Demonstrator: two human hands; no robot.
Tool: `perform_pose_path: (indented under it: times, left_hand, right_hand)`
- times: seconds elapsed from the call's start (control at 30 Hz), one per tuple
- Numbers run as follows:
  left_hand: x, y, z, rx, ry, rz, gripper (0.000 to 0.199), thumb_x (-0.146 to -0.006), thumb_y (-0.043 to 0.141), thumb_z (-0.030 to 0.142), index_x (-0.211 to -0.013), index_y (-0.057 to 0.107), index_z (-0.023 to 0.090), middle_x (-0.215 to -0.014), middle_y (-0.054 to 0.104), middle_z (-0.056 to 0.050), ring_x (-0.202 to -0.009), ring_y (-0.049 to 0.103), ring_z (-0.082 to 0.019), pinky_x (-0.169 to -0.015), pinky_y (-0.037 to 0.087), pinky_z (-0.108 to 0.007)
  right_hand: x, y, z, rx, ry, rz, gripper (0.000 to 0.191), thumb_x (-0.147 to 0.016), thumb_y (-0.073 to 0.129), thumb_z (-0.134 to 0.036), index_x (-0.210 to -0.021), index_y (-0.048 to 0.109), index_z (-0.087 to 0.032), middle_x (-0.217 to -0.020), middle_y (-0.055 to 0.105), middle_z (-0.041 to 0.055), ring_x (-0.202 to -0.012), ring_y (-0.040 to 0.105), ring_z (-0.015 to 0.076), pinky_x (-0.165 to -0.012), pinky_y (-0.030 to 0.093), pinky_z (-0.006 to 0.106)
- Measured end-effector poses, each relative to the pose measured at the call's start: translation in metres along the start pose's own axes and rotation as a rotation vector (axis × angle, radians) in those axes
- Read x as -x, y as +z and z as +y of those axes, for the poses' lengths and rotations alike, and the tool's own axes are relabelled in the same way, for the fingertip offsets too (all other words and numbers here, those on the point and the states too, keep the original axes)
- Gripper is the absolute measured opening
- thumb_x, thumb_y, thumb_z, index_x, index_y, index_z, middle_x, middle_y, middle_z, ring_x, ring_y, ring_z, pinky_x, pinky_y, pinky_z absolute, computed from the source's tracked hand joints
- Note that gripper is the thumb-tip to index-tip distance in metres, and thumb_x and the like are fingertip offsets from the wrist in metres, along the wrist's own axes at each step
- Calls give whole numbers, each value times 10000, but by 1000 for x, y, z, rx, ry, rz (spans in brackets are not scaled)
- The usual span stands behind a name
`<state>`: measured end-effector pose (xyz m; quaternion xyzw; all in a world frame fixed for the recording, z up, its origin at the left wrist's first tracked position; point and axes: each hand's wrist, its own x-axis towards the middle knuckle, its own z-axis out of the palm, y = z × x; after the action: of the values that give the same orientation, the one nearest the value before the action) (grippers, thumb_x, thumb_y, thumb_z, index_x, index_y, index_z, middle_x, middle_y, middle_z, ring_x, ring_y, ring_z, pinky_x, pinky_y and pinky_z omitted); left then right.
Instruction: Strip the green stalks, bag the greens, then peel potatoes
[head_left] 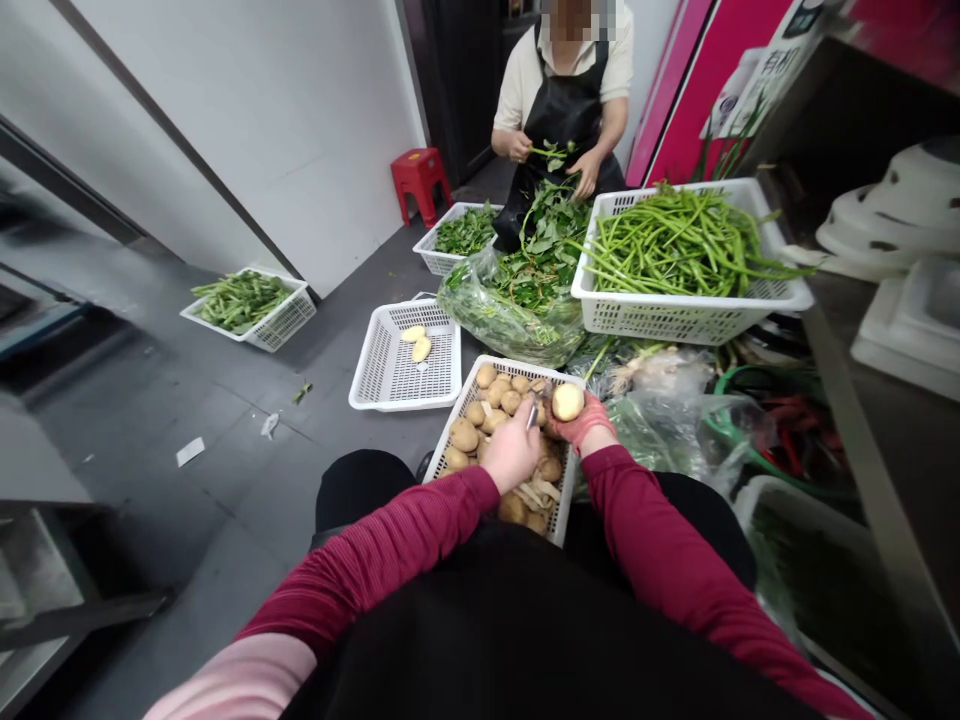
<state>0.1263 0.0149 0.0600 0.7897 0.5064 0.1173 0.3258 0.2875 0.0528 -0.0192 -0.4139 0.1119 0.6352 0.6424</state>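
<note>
My left hand [513, 450] is closed round the metal handle of a peeler [532, 414], whose working end is hard to make out. In my right hand [585, 425], which wears a reddish glove, sits a partly peeled potato [568, 402], pale side up. Both hands are close together above a white basket [564, 510] between my knees. Unpeeled potatoes [464, 435] and curled peelings [537, 494] fill that basket. Ahead and to the left, another white basket [366, 388] holds two peeled potatoes [420, 348].
Opposite me a person in a black apron [559, 120] handles leafy stems over a bag of greens [517, 300]. A basket of long green stalks [675, 250] stands at right. Baskets of greens [244, 300], a red stool [421, 180] and paper scraps [190, 452] are on the floor.
</note>
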Motion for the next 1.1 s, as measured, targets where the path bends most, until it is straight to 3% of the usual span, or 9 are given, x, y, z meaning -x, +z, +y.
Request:
perform_pose_path:
  times: [0.13, 0.23, 0.37, 0.57, 0.7, 0.8, 0.9, 0.97, 1.1]
  left_hand:
    - [-12, -8, 6, -72, 14, -60, 525, -875, 417, 173, -1396, 399, 112, -1107, 664, -159, -1023, 635, -256, -952, 459, -370]
    - [11, 12, 6, -59, 2, -77, 567, -871, 400, 160, -1431, 325, 110, -1080, 668, -162, -987, 648, -251, -912, 480, -371]
    - [32, 21, 1, 24, 13, -134, 525, -858, 417, 154, -1382, 404, 130, -1070, 676, -144, -980, 648, -239, -895, 491, -348]
    - [-3, 2, 11, -7, 2, -36, 519, -884, 407, 178, -1397, 384, 107, -1087, 671, -157, -1010, 640, -251, -938, 467, -368]
    - [14, 15, 4, -17, 38, -154, 526, -860, 444, 170, -1385, 417, 140, -1063, 685, -129, -986, 649, -242, -919, 483, -361]
    - [20, 8, -12, 12, 2, -98, 489, -860, 461, 180, -1348, 469, 167, -1102, 677, -101, -1010, 638, -218, -932, 478, -328]
    - [-4, -15, -22, -18, -34, 50, 508, -866, 460, 184, -1373, 444, 152, -1162, 653, -110, -1055, 616, -216, -968, 453, -326]
    - [-26, -30, -22, -54, -1, 9, 500, -849, 486, 176, -1349, 480, 162, -1169, 651, -93, -1070, 607, -213, -976, 444, -314]
    - [-48, -38, -10, -88, 31, -139, 434, -843, 502, 183, -1274, 555, 190, -1123, 669, -65, -1049, 613, -196, -945, 456, -279]
  right_hand:
    - [12, 8, 7, -34, 118, 49, 391, -840, 482, -583, -930, 594, -220, -719, 684, 11, -622, 640, 186, -597, 554, 370]
    - [13, 13, 9, -36, 82, 152, 214, -839, 571, -422, -902, 587, -218, -653, 657, -29, -524, 597, 142, -556, 543, 298]
    - [7, 10, -1, -105, -7, 301, 248, -868, 483, -473, -831, 539, -234, -549, 592, -64, -477, 569, 149, -481, 514, 287]
    - [6, 12, -2, -94, 51, 173, 208, -843, 493, -422, -832, 565, -227, -593, 631, -40, -537, 599, 161, -482, 508, 284]
    - [0, 9, -8, -114, -50, 237, 239, -862, 478, -453, -817, 554, -230, -571, 606, -52, -516, 581, 139, -495, 523, 267]
    - [-1, 3, -14, -160, 4, 222, 262, -864, 500, -496, -851, 556, -241, -595, 612, -53, -573, 606, 146, -537, 549, 291]
    - [7, 1, -9, -111, 174, 106, 393, -846, 486, -580, -941, 590, -213, -733, 676, 26, -731, 653, 215, -581, 573, 377]
    - [14, 3, 0, -46, 234, 57, 430, -824, 524, -597, -965, 601, -198, -771, 689, 53, -756, 657, 234, -585, 575, 398]
    - [20, 10, 14, 40, 221, 85, 220, -824, 641, -407, -914, 603, -210, -699, 687, 16, -647, 652, 186, -581, 574, 343]
